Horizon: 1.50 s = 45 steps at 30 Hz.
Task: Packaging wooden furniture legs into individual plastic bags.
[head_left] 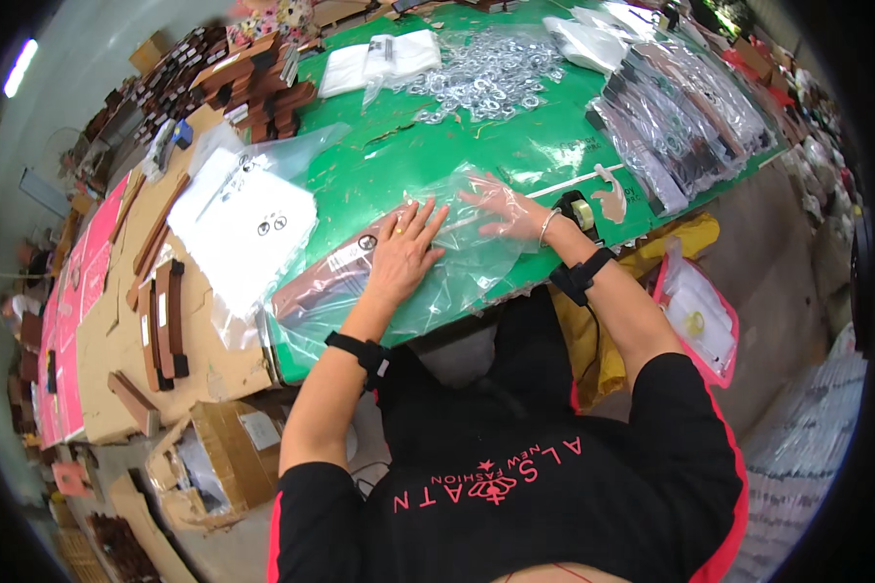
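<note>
A reddish-brown curved wooden piece (326,279) with a white label lies inside a clear plastic bag (457,277) at the near edge of the green table. My left hand (405,255) rests flat over the bag, fingers stretched out across the wooden piece's right end. To its right, my right hand (508,212) lies on the bag's loose part, fingers extended and partly veiled by the shiny film. Just beyond my right wrist is a tape dispenser (580,212) with a roll of tape. Both wrists wear black straps.
Stacked white plastic bags (248,219) lie to the left, beside brown curved pieces (170,321) on cardboard. A heap of small clear packets (496,78) covers the table's far middle. Bagged brown pieces (671,117) are piled at right. Below stand a pink-rimmed bin (724,364) and an open carton (228,457).
</note>
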{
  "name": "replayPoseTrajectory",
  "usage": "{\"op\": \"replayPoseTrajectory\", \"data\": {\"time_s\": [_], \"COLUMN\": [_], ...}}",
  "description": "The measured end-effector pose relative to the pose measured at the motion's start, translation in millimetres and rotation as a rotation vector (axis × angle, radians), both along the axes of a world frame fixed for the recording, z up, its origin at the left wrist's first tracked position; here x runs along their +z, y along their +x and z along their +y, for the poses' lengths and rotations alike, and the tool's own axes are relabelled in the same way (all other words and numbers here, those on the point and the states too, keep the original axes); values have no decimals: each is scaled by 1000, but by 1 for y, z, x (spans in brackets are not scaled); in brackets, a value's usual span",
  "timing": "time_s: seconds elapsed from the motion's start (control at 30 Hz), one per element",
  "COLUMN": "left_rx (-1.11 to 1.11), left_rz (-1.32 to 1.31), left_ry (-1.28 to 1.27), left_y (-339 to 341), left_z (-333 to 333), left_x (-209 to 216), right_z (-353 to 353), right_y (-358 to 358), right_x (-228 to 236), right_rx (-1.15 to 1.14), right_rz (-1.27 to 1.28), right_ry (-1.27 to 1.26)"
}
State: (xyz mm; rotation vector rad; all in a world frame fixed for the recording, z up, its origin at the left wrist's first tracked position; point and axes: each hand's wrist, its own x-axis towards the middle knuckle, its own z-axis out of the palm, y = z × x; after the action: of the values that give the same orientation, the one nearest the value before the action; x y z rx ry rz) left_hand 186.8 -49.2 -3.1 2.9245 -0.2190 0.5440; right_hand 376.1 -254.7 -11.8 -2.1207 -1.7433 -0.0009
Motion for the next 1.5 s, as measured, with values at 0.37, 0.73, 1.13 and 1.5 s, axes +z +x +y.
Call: {"op": "replayPoseTrajectory", "data": {"time_s": [0.37,0.73,1.13,1.5], "left_rx": [56,50,29,-179], "left_rz": [-19,6,6,-75], "left_ry": [93,-49,-53,-97], "left_y": [-3,-6,1,57], "left_z": [-7,-12,-6,-31], "left_x": [-1,-2,-13,49], "right_z": [22,107,48,-48], "right_y": [80,166,140,-3], "right_x": [39,-7,45,76], "right_rx": [-571,-1037,-972,-682], "right_rz": [-43,-212,-19,410], "right_ry": [-411,-112,130,200]}}
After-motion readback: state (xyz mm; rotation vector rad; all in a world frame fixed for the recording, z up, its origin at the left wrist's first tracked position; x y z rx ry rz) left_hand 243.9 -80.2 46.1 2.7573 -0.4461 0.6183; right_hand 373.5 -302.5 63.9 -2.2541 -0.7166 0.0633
